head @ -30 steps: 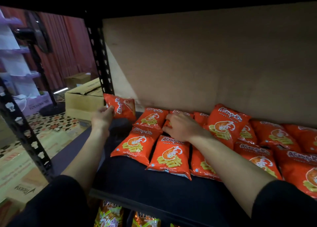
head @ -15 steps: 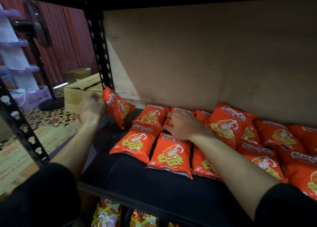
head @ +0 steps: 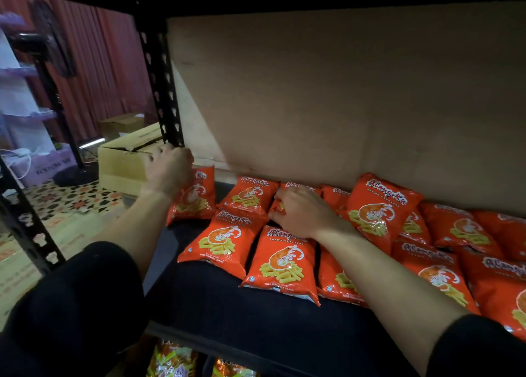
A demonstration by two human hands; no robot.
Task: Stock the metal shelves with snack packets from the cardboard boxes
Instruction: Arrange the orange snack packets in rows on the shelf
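Head view: left hand point(head: 170, 172) grips corner packet point(head: 197, 198); right hand point(head: 302, 215) grips back-row packet point(head: 293, 185).

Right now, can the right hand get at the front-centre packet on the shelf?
Probably yes. The front-centre packet lies uncovered on the shelf, just below the right hand. Nothing stands between them, but the hand pinches a back-row packet and would need to release it first.

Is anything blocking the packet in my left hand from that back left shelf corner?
Nothing visible does. The left hand holds the packet over bare shelf beside the post; the neighbouring packets lie to its right.
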